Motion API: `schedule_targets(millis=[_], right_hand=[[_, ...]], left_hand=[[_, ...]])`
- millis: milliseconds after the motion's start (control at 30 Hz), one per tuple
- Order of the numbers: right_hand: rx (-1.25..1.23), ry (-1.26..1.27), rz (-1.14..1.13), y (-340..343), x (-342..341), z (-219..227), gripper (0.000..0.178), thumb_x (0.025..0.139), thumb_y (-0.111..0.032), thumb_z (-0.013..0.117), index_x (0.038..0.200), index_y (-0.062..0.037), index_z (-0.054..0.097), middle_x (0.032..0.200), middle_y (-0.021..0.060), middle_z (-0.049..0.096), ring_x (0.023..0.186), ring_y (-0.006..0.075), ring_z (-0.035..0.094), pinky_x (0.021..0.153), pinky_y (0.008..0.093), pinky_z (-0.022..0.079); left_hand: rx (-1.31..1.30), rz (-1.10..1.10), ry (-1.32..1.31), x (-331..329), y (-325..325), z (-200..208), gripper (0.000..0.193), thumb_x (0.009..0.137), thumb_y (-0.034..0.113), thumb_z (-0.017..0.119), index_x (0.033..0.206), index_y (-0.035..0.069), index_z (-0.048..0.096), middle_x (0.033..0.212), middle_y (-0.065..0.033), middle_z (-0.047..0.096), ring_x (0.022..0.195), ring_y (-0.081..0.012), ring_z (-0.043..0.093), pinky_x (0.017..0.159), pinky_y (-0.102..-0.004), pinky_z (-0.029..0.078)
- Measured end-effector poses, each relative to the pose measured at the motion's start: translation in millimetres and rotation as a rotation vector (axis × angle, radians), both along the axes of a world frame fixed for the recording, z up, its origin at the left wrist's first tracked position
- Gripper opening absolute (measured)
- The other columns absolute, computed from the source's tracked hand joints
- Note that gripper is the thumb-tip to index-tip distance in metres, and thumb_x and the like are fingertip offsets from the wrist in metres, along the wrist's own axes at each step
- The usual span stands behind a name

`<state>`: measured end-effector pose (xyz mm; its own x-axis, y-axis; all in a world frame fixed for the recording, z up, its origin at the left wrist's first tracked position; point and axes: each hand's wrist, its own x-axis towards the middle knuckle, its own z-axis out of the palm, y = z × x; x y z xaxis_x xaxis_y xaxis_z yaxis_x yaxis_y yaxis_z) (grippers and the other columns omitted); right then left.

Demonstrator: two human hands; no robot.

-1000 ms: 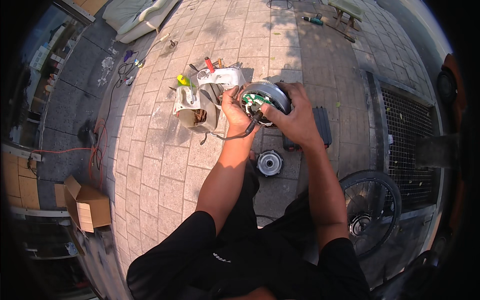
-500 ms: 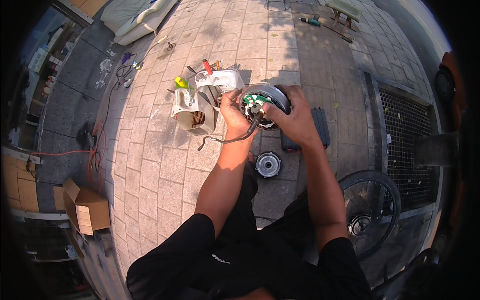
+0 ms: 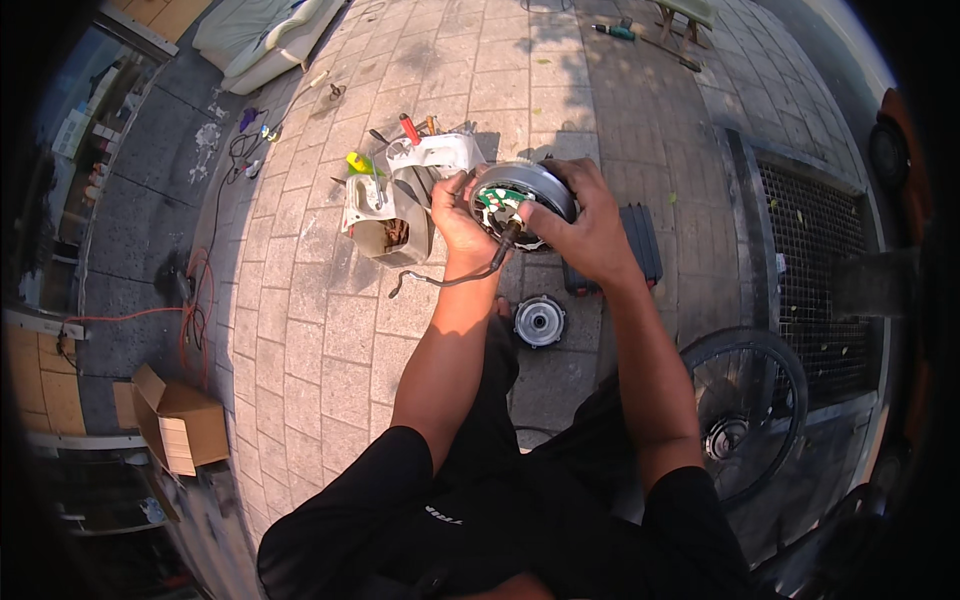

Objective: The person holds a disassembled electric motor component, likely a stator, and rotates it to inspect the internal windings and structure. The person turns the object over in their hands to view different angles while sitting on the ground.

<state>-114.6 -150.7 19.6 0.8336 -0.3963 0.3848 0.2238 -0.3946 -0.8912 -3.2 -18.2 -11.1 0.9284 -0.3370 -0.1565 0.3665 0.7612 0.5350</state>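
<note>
Between my two hands is a round hub motor (image 3: 541,181) with a silver metal ring, tilted so its inner side shows. A green circuit board (image 3: 492,197) sits inside it, and a dark cable (image 3: 497,258) comes out of its middle and hangs over my left wrist. My left hand (image 3: 462,222) cups the motor from the left and below, its fingertips partly hidden. Over the right rim curl the fingers of my right hand (image 3: 592,222), with the thumb pressed in near the board and cable. A round metal hub cover (image 3: 540,321) lies on the paving below.
Cut-open white plastic jugs (image 3: 392,225) with tools stand just left of my hands. A dark case (image 3: 640,250) lies right, near a spoked wheel (image 3: 728,438) and a metal grate (image 3: 825,270). A cardboard box (image 3: 195,425) stands left; a drill (image 3: 614,32) lies far off.
The view has shifted slightly. Both hands keep their hold on the hub motor, and its tilt looks nearly the same.
</note>
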Motion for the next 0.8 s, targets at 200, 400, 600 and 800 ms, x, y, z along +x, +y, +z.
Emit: schedule_targets(millis=[200,400,600,800], right_hand=[[-0.034,-0.033,0.011,1.4,-1.6,2.9,0.071,0.082,-0.042,0.087,0.129,0.0071,0.067,0.120,0.0197,0.062,0.107,0.0330,0.067,0.094,0.0424,0.055],[0.005,-0.042,0.029,2.4,-2.9,4.8,0.072,0.083,-0.042,0.087,0.129,0.0082,0.066,0.121,0.0203,0.062,0.109,0.0339,0.067,0.095,0.0429,0.054],[0.007,-0.021,0.039,2.1,-3.0,5.1,0.073,0.083,-0.043,0.086,0.130,0.0091,0.066,0.121,0.0204,0.062,0.111,0.0340,0.067,0.096,0.0432,0.054],[0.013,-0.037,0.037,2.5,-1.6,1.5,0.073,0.083,-0.042,0.086,0.131,0.0094,0.065,0.122,0.0202,0.062,0.111,0.0334,0.066,0.096,0.0426,0.054]], left_hand=[[-0.050,-0.041,-0.025,3.4,2.5,-2.2,0.041,0.096,0.037,0.053,0.100,0.000,0.068,0.096,-0.0145,0.075,0.088,-0.0292,0.073,0.085,-0.0412,0.060],[-0.065,-0.034,-0.002,2.0,2.5,-0.1,0.040,0.096,0.038,0.054,0.100,0.001,0.069,0.095,-0.0136,0.075,0.088,-0.0283,0.073,0.084,-0.0412,0.061],[-0.068,-0.021,-0.008,4.8,3.7,-2.5,0.038,0.095,0.037,0.056,0.099,0.001,0.068,0.093,-0.0120,0.074,0.087,-0.0280,0.073,0.083,-0.0404,0.061],[-0.065,-0.025,0.007,3.0,3.5,1.4,0.036,0.095,0.036,0.057,0.098,0.002,0.068,0.093,-0.0120,0.074,0.086,-0.0283,0.073,0.083,-0.0406,0.061]])
